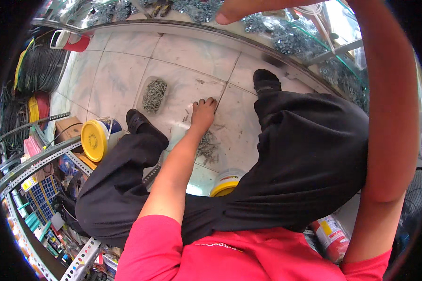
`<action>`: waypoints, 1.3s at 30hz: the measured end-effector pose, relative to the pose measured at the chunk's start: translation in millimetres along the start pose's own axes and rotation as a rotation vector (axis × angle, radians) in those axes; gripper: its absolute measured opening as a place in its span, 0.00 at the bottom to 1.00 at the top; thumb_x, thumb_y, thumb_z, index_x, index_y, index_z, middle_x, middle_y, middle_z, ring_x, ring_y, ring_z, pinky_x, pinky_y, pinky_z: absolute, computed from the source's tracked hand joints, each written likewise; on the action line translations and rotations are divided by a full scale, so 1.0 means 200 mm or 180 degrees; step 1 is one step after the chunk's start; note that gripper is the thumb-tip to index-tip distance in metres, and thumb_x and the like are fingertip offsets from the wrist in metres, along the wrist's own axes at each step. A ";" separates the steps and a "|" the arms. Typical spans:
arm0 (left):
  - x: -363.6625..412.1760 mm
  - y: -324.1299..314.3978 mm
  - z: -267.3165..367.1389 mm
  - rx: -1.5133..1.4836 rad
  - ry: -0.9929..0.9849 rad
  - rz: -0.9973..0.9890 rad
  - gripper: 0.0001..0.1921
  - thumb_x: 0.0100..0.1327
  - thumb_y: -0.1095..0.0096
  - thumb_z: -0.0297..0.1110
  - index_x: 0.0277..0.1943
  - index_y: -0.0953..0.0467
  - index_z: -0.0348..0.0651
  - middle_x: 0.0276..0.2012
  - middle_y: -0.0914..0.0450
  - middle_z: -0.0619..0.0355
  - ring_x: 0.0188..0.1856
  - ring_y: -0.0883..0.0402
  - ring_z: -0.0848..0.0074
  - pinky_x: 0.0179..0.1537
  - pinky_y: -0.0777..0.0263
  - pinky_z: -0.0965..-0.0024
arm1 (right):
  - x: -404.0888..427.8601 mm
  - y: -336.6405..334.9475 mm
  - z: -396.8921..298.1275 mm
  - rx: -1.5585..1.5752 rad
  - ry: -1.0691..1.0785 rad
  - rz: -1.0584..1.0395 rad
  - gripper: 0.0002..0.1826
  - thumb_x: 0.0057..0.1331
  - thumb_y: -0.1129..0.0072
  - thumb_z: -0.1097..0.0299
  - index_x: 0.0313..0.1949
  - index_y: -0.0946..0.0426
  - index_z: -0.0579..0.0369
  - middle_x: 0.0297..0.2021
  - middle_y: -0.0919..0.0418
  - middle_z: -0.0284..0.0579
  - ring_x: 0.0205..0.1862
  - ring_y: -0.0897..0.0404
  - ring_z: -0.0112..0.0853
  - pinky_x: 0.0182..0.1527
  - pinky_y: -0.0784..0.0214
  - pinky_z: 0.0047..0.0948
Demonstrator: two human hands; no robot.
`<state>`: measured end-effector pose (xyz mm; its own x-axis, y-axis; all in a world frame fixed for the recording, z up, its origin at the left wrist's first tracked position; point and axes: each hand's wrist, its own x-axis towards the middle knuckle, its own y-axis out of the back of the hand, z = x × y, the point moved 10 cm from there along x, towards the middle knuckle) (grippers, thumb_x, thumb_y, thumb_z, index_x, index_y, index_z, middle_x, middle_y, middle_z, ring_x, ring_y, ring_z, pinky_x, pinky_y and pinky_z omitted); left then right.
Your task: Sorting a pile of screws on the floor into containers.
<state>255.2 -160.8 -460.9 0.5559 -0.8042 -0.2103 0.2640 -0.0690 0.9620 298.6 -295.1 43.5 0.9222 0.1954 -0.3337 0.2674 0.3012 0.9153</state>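
My left hand (204, 110) is palm down on the tiled floor, its fingers a little apart; what lies under the palm is hidden. Just below it, partly behind my wrist, is a loose pile of metal screws (208, 149), and a few stray ones lie on the tiles around. To its left stands a clear plastic tub (139, 102) filled with screws (154, 95). My right arm is raised along the right side. Of my right hand (232, 12), the thumb and part of the palm show at the top edge; the other fingers are cut off.
A glass display case holding many metal nuts (286, 40) runs across the top. My shoes flank the work area. A yellow-lidded bucket (94, 140) and perforated metal shelving (44, 154) stand left. Another yellow-lidded container (228, 181) sits between my legs. Coiled cables (42, 66) are upper left.
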 end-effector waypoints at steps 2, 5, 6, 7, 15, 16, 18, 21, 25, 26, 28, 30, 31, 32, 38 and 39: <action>0.01 0.04 0.03 0.0182 -0.0059 0.0156 0.19 0.66 0.45 0.31 0.59 0.20 0.45 0.58 0.21 0.56 0.57 0.22 0.60 0.60 0.34 0.46 | 0.01 0.01 -0.01 0.0190 0.0128 -0.0103 0.31 0.74 0.47 0.45 0.68 0.25 0.53 0.59 0.17 0.51 0.61 0.18 0.45 0.65 0.27 0.46; 0.05 0.05 0.03 0.0610 -0.0017 0.0018 0.13 0.64 0.42 0.32 0.50 0.16 0.46 0.50 0.18 0.58 0.52 0.19 0.62 0.57 0.35 0.46 | 0.04 -0.02 0.02 0.0540 -0.0175 -0.0521 0.31 0.74 0.47 0.46 0.67 0.24 0.53 0.58 0.17 0.52 0.60 0.18 0.47 0.64 0.27 0.46; 0.07 0.07 0.01 0.0810 -0.0007 0.0011 0.12 0.64 0.40 0.32 0.47 0.15 0.46 0.47 0.16 0.58 0.50 0.19 0.63 0.56 0.35 0.45 | 0.04 -0.01 0.02 0.0598 -0.0186 -0.0492 0.31 0.73 0.47 0.46 0.66 0.23 0.53 0.58 0.17 0.53 0.60 0.18 0.47 0.64 0.27 0.46; 0.09 0.08 -0.04 0.0713 0.0168 -0.0067 0.10 0.64 0.40 0.33 0.45 0.15 0.46 0.45 0.16 0.58 0.49 0.18 0.62 0.56 0.35 0.46 | 0.03 0.00 0.01 0.0558 0.0033 -0.0150 0.30 0.73 0.46 0.46 0.66 0.23 0.53 0.58 0.17 0.53 0.60 0.18 0.47 0.63 0.27 0.46; 0.01 0.36 -0.43 -0.0383 0.1253 0.0586 0.09 0.69 0.38 0.37 0.45 0.17 0.43 0.43 0.15 0.54 0.48 0.17 0.57 0.57 0.34 0.48 | 0.00 0.07 -0.03 0.0212 -0.0249 0.0106 0.30 0.71 0.44 0.45 0.64 0.21 0.51 0.57 0.16 0.52 0.59 0.18 0.47 0.62 0.27 0.47; -0.01 0.38 -0.45 -0.0477 0.1380 0.0640 0.11 0.69 0.38 0.37 0.48 0.17 0.43 0.45 0.15 0.52 0.49 0.17 0.56 0.57 0.33 0.47 | 0.00 0.08 -0.03 0.0404 -0.0543 -0.0165 0.30 0.70 0.44 0.45 0.64 0.20 0.50 0.57 0.16 0.52 0.59 0.18 0.48 0.62 0.27 0.47; -0.04 0.50 -0.37 -0.0414 0.0916 0.1343 0.15 0.68 0.37 0.38 0.55 0.19 0.43 0.51 0.17 0.50 0.53 0.18 0.54 0.57 0.31 0.46 | 0.04 0.07 -0.04 0.0498 -0.0428 -0.0356 0.30 0.70 0.43 0.45 0.63 0.20 0.50 0.56 0.16 0.51 0.59 0.18 0.48 0.61 0.27 0.48; -0.09 0.43 -0.28 -0.0586 0.0559 0.1143 0.22 0.68 0.37 0.39 0.63 0.23 0.45 0.58 0.20 0.48 0.56 0.20 0.52 0.57 0.30 0.44 | 0.13 0.06 -0.07 0.0330 0.0394 -0.0205 0.29 0.70 0.43 0.44 0.62 0.19 0.50 0.56 0.16 0.50 0.59 0.18 0.47 0.61 0.27 0.48; -0.12 0.17 -0.06 -0.0635 -0.0046 0.0107 0.15 0.68 0.36 0.40 0.53 0.17 0.47 0.52 0.18 0.52 0.54 0.20 0.53 0.57 0.30 0.46 | 0.18 0.04 -0.06 0.0351 0.0479 -0.0220 0.29 0.70 0.42 0.44 0.61 0.18 0.50 0.57 0.16 0.50 0.59 0.18 0.47 0.61 0.27 0.48; -0.14 0.09 0.01 -0.0497 -0.0253 -0.0150 0.13 0.68 0.36 0.40 0.50 0.16 0.47 0.50 0.18 0.53 0.54 0.20 0.54 0.57 0.31 0.46 | 0.19 0.05 -0.06 0.0337 0.0495 -0.0214 0.29 0.70 0.42 0.44 0.61 0.18 0.50 0.57 0.16 0.50 0.59 0.18 0.47 0.61 0.27 0.48; -0.21 0.03 0.12 -0.0153 -0.0457 -0.0040 0.10 0.66 0.35 0.38 0.46 0.16 0.47 0.47 0.17 0.54 0.52 0.19 0.57 0.56 0.32 0.48 | 0.19 0.04 -0.06 0.0302 0.0511 -0.0209 0.29 0.70 0.41 0.43 0.61 0.18 0.50 0.57 0.16 0.50 0.59 0.18 0.47 0.61 0.27 0.48; -0.25 -0.05 0.19 0.0099 -0.0587 -0.0035 0.08 0.63 0.36 0.36 0.43 0.16 0.47 0.45 0.17 0.55 0.51 0.19 0.60 0.56 0.33 0.49 | 0.19 0.06 -0.08 0.0204 0.0600 -0.0154 0.30 0.69 0.41 0.43 0.61 0.18 0.50 0.57 0.16 0.50 0.59 0.17 0.47 0.60 0.26 0.47; -0.26 -0.09 0.21 0.0178 -0.0610 -0.0090 0.08 0.62 0.36 0.35 0.43 0.16 0.47 0.45 0.17 0.55 0.51 0.19 0.61 0.55 0.33 0.49 | 0.19 0.05 -0.08 0.0230 0.0600 -0.0173 0.30 0.69 0.40 0.43 0.61 0.18 0.50 0.57 0.16 0.50 0.59 0.17 0.47 0.60 0.26 0.47; -0.27 -0.14 0.21 0.0267 -0.0611 -0.0228 0.09 0.61 0.36 0.33 0.43 0.16 0.47 0.44 0.17 0.54 0.51 0.19 0.62 0.55 0.33 0.49 | 0.20 0.05 -0.08 0.0247 0.0616 -0.0196 0.30 0.69 0.40 0.43 0.61 0.18 0.50 0.57 0.16 0.50 0.58 0.17 0.47 0.59 0.26 0.47; -0.25 -0.23 0.28 0.0446 -0.0674 -0.0170 0.09 0.61 0.42 0.30 0.42 0.17 0.44 0.43 0.17 0.52 0.50 0.19 0.61 0.54 0.32 0.52 | 0.21 0.03 -0.07 0.0498 0.0605 -0.0343 0.31 0.69 0.39 0.43 0.63 0.19 0.52 0.58 0.16 0.51 0.58 0.16 0.46 0.59 0.24 0.46; -0.25 -0.22 0.30 0.0328 -0.0690 -0.0054 0.08 0.62 0.42 0.29 0.42 0.18 0.44 0.42 0.17 0.52 0.49 0.19 0.61 0.54 0.31 0.53 | 0.22 0.03 -0.07 0.0520 0.0610 -0.0357 0.31 0.69 0.39 0.43 0.63 0.19 0.52 0.58 0.17 0.51 0.57 0.16 0.45 0.58 0.24 0.46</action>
<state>167.9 -153.3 -481.7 0.3669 -0.9096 -0.1949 0.1838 -0.1344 0.9737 336.2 -272.8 31.4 0.8187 0.3472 -0.4573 0.4207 0.1794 0.8893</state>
